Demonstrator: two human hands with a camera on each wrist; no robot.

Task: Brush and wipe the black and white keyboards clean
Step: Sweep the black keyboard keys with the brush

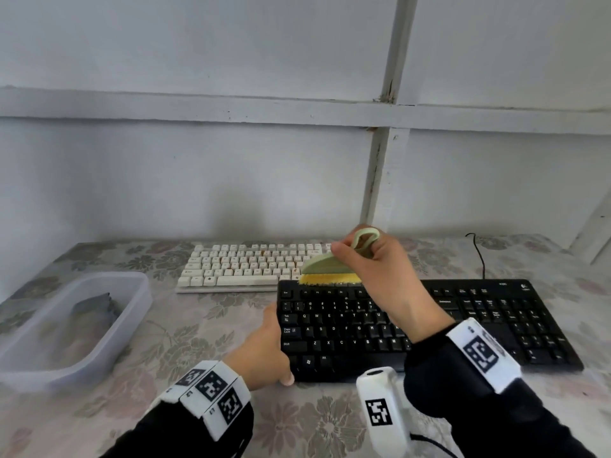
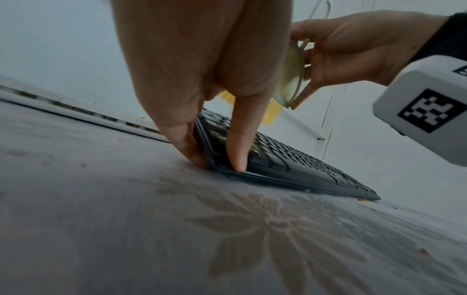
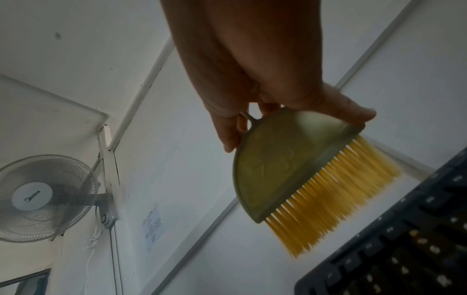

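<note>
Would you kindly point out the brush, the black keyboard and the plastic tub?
brush (image 1: 322,264), head view, on its green back.
black keyboard (image 1: 347,332), head view, on the letter keys.
plastic tub (image 1: 142,292), head view, on its right wall.

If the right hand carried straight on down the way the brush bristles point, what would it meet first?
Most likely the black keyboard: the right hand holds the brush with its yellow bristles aimed down at the keyboard's top-left rows. In the right wrist view a gap shows between bristles and keys, so contact looks close but not yet made.
</note>
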